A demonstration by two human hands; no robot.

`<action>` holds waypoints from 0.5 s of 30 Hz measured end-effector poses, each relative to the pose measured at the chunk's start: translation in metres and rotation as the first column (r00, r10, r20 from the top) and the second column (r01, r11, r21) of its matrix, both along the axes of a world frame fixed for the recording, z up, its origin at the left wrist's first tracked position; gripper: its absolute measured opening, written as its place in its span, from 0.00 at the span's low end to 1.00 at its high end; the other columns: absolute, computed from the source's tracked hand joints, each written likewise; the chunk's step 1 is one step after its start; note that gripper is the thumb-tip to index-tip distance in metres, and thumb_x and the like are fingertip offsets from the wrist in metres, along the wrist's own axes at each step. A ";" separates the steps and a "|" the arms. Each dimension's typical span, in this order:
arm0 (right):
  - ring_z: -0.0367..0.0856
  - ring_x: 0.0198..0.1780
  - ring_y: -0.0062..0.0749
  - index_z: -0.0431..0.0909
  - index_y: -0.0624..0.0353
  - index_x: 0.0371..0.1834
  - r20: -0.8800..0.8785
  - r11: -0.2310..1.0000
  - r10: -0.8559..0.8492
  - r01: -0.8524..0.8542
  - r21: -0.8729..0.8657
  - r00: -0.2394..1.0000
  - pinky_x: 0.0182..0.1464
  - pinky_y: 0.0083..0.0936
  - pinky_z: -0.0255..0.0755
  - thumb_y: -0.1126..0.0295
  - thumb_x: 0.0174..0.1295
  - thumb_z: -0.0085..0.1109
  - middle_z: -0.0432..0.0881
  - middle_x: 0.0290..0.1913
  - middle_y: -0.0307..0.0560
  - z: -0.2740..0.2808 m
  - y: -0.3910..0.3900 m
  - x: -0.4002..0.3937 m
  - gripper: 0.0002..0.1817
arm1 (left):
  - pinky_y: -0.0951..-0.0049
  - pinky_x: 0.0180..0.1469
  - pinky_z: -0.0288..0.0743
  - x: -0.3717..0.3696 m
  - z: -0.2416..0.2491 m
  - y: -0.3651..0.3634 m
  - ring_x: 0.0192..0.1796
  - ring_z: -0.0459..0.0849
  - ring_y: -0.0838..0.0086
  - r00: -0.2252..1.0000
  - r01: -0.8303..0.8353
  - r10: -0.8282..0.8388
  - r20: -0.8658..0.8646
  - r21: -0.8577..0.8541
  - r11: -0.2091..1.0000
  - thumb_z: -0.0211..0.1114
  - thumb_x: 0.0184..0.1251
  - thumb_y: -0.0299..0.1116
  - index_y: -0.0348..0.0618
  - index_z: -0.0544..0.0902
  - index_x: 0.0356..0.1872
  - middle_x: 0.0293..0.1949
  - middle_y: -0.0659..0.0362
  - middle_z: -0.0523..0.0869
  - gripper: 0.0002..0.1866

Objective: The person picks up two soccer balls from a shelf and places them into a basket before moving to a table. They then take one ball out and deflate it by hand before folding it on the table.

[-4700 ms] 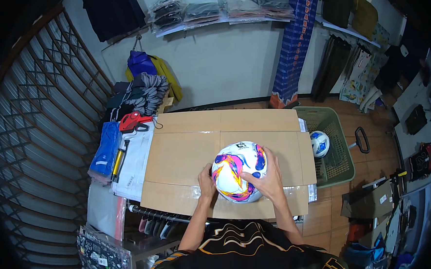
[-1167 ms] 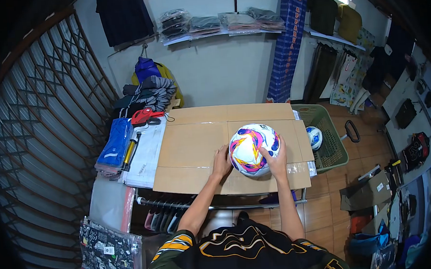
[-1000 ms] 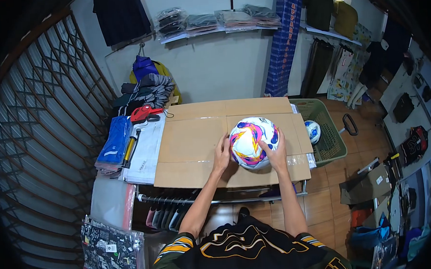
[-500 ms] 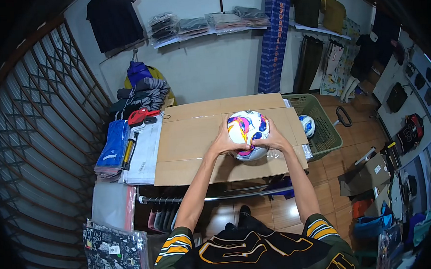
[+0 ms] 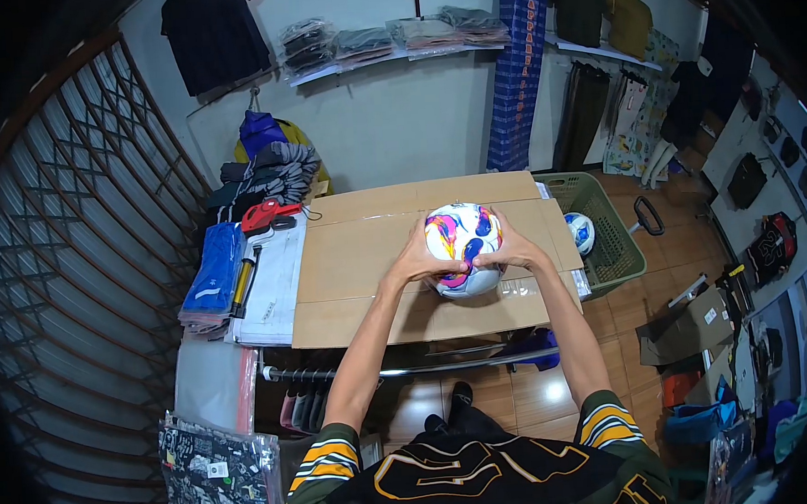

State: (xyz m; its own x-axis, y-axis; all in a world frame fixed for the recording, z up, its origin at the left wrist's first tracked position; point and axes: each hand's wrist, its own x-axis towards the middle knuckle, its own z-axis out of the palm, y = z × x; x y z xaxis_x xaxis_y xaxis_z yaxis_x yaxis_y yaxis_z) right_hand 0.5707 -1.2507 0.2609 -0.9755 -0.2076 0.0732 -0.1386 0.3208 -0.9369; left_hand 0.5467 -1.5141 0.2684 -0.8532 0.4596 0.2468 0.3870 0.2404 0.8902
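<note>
Fingers [image 5: 448,267] of the left hand [image 5: 411,259] and right hand [image 5: 519,250] curved widely around the ball [image 5: 462,229], thumbs nearly meeting, above the cardboard [image 5: 358,259]. Gripping seemed the step in hand; moving it called for even pressure from both sides.

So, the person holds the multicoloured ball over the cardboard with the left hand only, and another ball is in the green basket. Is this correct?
Not quite: the head view shows both the left hand and right hand holding the multicoloured ball over the cardboard. The other ball is in the green basket.
</note>
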 end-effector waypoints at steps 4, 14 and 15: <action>0.72 0.73 0.45 0.48 0.68 0.82 0.061 0.999 0.040 -0.039 -0.027 0.997 0.75 0.38 0.69 0.54 0.28 0.95 0.72 0.71 0.61 0.014 -0.001 0.005 0.79 | 0.59 0.77 0.68 -0.004 -0.013 0.000 0.73 0.74 0.56 0.994 -0.087 0.083 -0.071 -0.066 0.994 0.94 0.25 0.51 0.26 0.55 0.80 0.71 0.40 0.74 0.78; 0.73 0.72 0.44 0.58 0.68 0.78 -0.049 0.998 0.015 -0.018 -0.063 0.999 0.75 0.39 0.69 0.58 0.33 0.93 0.73 0.69 0.59 0.000 -0.012 0.001 0.68 | 0.55 0.77 0.69 -0.001 -0.022 -0.001 0.74 0.73 0.51 0.995 -0.078 0.072 0.065 0.098 0.992 0.92 0.28 0.48 0.37 0.63 0.78 0.72 0.41 0.72 0.69; 0.73 0.71 0.44 0.59 0.68 0.78 -0.056 0.997 0.017 -0.021 -0.073 0.998 0.75 0.39 0.69 0.58 0.33 0.93 0.74 0.69 0.59 -0.002 -0.012 0.000 0.67 | 0.56 0.76 0.69 -0.001 -0.023 -0.001 0.73 0.74 0.52 0.995 -0.076 0.069 0.070 0.107 0.991 0.92 0.28 0.47 0.38 0.63 0.78 0.71 0.41 0.73 0.69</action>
State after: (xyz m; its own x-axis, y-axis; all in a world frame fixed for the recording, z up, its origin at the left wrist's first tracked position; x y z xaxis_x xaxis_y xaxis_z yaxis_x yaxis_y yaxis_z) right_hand 0.5707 -1.2630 0.2593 -0.9655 -0.2178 0.1429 -0.1964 0.2486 -0.9485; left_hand 0.5459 -1.5151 0.2454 -0.8995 0.3692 0.2336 0.3111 0.1659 0.9358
